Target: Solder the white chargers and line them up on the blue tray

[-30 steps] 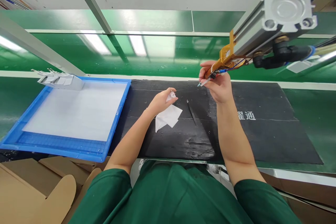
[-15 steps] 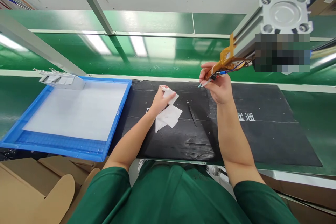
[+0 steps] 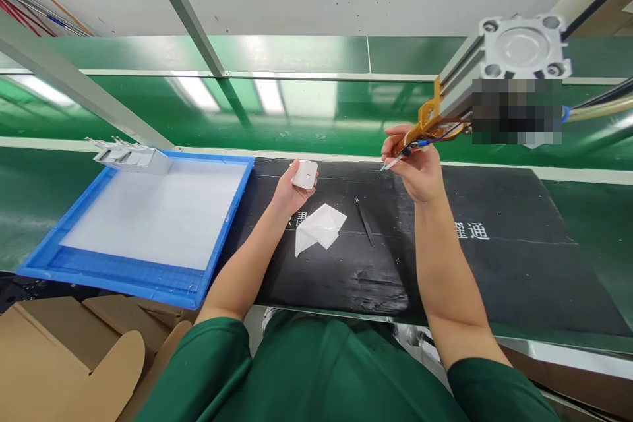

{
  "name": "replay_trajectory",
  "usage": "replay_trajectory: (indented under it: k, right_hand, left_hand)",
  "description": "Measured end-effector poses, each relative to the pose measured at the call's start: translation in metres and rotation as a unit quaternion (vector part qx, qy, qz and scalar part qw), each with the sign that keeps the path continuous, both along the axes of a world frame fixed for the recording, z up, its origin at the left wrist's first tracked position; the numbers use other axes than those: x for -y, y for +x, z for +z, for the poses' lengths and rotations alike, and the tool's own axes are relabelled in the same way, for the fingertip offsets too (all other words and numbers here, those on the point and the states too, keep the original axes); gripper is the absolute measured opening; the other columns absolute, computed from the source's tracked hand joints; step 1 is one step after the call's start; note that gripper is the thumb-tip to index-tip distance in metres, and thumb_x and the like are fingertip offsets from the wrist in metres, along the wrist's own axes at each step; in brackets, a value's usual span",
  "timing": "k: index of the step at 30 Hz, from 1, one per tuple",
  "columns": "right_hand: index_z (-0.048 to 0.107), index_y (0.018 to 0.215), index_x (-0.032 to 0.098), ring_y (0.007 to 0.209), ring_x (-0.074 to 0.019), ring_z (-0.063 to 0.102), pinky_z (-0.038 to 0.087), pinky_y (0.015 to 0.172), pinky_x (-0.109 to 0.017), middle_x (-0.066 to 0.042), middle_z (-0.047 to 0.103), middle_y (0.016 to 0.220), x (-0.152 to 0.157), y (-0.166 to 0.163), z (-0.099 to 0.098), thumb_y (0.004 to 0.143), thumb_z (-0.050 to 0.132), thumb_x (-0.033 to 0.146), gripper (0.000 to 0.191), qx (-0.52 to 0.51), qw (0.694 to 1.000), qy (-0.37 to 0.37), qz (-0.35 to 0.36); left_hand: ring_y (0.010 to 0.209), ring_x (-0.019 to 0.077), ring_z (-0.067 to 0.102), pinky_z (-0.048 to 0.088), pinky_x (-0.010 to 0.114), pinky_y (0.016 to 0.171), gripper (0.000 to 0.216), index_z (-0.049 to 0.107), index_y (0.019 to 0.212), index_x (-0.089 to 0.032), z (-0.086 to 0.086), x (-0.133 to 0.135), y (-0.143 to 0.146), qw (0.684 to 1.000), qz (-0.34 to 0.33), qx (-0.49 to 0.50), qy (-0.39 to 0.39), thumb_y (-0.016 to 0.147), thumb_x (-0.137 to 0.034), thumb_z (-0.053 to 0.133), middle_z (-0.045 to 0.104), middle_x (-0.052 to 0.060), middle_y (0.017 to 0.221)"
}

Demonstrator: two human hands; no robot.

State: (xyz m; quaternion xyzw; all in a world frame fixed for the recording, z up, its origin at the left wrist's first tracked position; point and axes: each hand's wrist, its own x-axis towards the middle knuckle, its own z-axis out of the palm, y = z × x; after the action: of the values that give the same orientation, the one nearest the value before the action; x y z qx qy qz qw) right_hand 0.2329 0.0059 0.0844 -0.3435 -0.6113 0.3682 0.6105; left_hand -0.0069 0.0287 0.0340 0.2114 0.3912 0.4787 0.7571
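Note:
My left hand (image 3: 291, 192) is closed around a white charger (image 3: 304, 175), a small block with one small dark slot in the face turned up. To the right, my right hand (image 3: 418, 171) grips an orange-bodied hand tool (image 3: 411, 140) with a thin white nozzle and a teal tip that points down and left. The tool's far end meets a metal cylinder unit (image 3: 452, 93), and blue wire runs along it. A crumpled white cloth or tissue (image 3: 324, 227) lies on the black mat (image 3: 341, 277) below my left hand. Dark tweezers (image 3: 364, 221) lie between my forearms.
A blue tray (image 3: 123, 287) lined with a white sheet sits on the left. Several white chargers with prongs (image 3: 131, 157) stand in a row at its back corner. Cardboard boxes (image 3: 64, 343) are below the table at left. A metal post (image 3: 185, 13) rises behind.
My left hand has turned the charger so its slotted face points up, and has moved slightly left of the cloth. My right hand keeps its hold on the tool. The view has shifted slightly.

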Motion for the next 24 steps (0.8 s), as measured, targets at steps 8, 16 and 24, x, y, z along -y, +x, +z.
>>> replay_trajectory:
  k: [8,16,24]
  right_hand:
    - [0.066,0.103,0.030,0.070,-0.0137,0.053,0.046,0.059,-0.029,0.001,0.061,0.081,0.000,0.001,-0.003,0.067,0.080,0.052,0.044,0.001,1.000,0.010,-0.001]
    - [0.065,0.105,0.030,0.069,-0.0129,0.051,0.045,0.056,-0.027,0.001,0.061,0.082,0.001,0.001,-0.002,0.068,0.081,0.045,0.043,-0.008,1.000,0.006,0.012]
    - [0.064,0.106,0.029,0.069,-0.0130,0.052,0.044,0.058,-0.028,0.001,0.061,0.083,0.000,0.007,-0.003,0.071,0.079,0.041,0.041,0.002,1.000,-0.005,0.009]
  left_hand:
    - [0.054,0.0092,0.058,0.040,0.019,0.044,0.033,0.062,0.084,-0.015,-0.003,-0.003,-0.004,1.000,0.008,-0.023,0.018,0.095,-0.045,0.051,0.065,0.004,0.071]
    - [0.055,0.0098,0.058,0.040,0.020,0.046,0.033,0.059,0.089,-0.014,-0.006,-0.010,-0.012,0.999,0.020,-0.045,0.024,0.093,-0.046,0.052,0.064,0.004,0.073]
    - [0.113,0.0320,0.058,0.044,0.042,0.096,0.042,0.053,0.112,-0.018,-0.017,-0.017,-0.045,0.667,0.096,-0.694,0.252,0.080,-0.041,0.069,0.065,0.015,0.110]
